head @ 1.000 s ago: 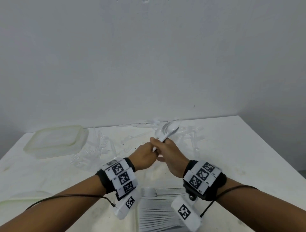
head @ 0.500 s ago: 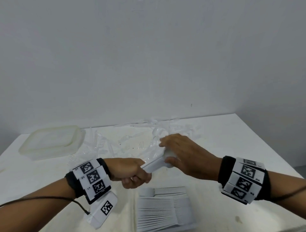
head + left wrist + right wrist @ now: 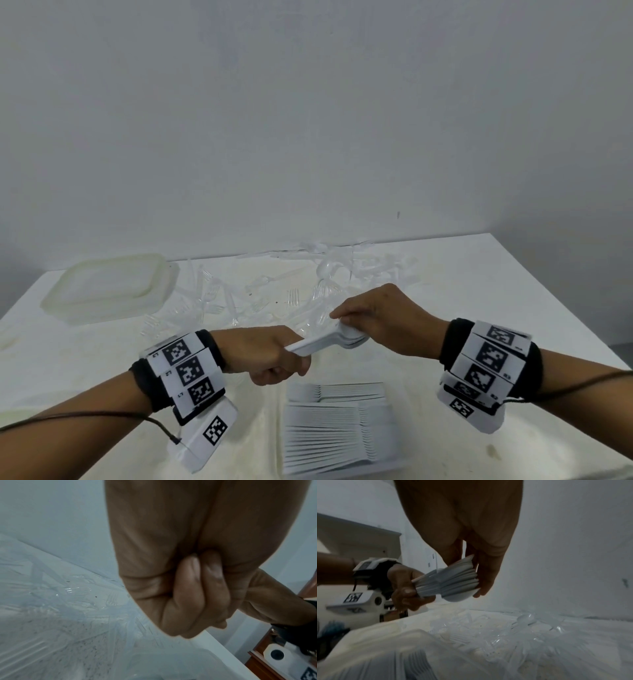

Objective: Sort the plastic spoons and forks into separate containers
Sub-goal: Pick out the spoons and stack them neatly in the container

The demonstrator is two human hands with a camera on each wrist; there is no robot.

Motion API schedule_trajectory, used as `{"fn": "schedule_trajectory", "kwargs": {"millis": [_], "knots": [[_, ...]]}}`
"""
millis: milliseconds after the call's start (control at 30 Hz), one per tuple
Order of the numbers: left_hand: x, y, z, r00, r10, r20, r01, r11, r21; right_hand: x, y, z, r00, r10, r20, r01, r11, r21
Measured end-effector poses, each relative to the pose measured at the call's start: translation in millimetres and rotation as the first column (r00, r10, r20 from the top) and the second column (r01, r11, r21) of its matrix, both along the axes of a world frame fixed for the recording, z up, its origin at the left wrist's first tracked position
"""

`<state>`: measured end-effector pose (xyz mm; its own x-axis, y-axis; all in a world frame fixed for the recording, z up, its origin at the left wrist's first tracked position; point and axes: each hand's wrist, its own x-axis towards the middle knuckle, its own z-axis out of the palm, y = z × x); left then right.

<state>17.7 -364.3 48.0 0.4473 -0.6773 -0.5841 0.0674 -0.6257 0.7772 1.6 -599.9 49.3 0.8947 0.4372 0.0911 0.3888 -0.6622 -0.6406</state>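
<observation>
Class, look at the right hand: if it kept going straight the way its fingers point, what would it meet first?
The right hand points leftward along the white spoon bundle it already holds; further on, it would probably meet the left hand gripping the handles.

The right hand descends from the top edge, its fingers laid along the bowl end of a bundle of white spoons. The bowls are nested and fan out slightly. The left hand (entering from the left, wearing a black wristband with a white marker block) is wrapped round the handle end of the same bundle. The bundle is held clear above the white table. Below it lies a loose scatter of clear plastic cutlery. A stack of white forks (blurred) occupies the lower left foreground.
</observation>
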Motion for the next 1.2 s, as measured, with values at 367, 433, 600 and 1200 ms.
{"fn": "schedule_trajectory", "kwargs": {"millis": [367, 433, 600, 1200], "knots": [[3.7, 10.2, -6.8, 0.982, -0.064, -0.177, 0.055, 0.997, -0.055, -21.3, -4.9, -19.1, 0.963, 0.266, -0.047, -0.259, 0.859, -0.442], [1.2, 6.0, -6.6, 0.993, -0.121, -0.005, 0.121, 0.993, -0.001, -24.3, -7.8, -23.3, 0.955, 0.280, -0.096, -0.294, 0.863, -0.411], [-12.6, -3.6, -14.2, 0.864, -0.227, 0.450, 0.167, 0.971, 0.170, -37.1, -17.0, -38.5, 0.950, 0.230, -0.213, -0.291, 0.898, -0.329], [-42.6, -3.9, -88.1, 0.246, -0.329, 0.912, 0.119, 0.944, 0.309, -65.9, -10.7, -88.3, 0.943, 0.186, 0.277, -0.010, 0.846, -0.533]]}}
